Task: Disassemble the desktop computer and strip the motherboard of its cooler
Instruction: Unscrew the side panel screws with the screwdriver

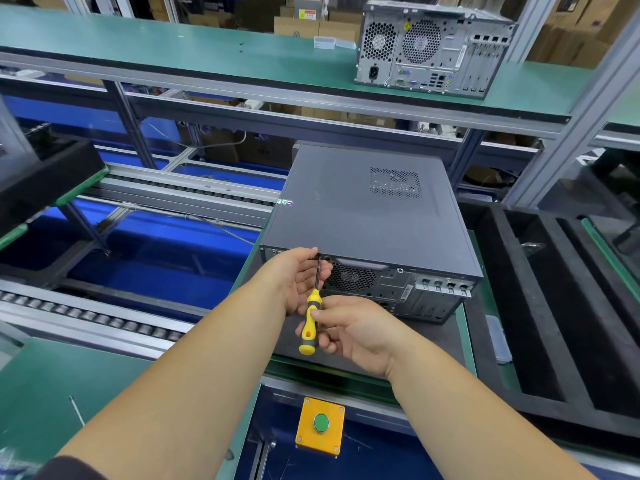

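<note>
Lying on its side on the bench (460,344), the computer (367,216) has its long axis running near to far, its rear panel facing the near side and its closed side cover facing up. A vent grille sits in the cover toward the far right. The rear panel shows a round fan grille at centre and expansion slots at the right.

The screwdriver (313,315), yellow and grey in the handle, stands steeply, shaft up and handle down, tip at the upper left edge of the rear panel. Whether the tip sits in a screw cannot be told.

The right hand (349,329) is closed around the handle, thumb on top. The left hand (301,271) has its fingers pinched together around the shaft near the tip, touching the case edge.

A second computer (433,50) stands upright on the far shelf (173,46), its rear panel also facing near. Black foam trays (554,306) lie just to the right of the bench. A yellow box (320,426) with a green button is mounted below the near bench edge. Roller conveyors (104,317) run at left.
</note>
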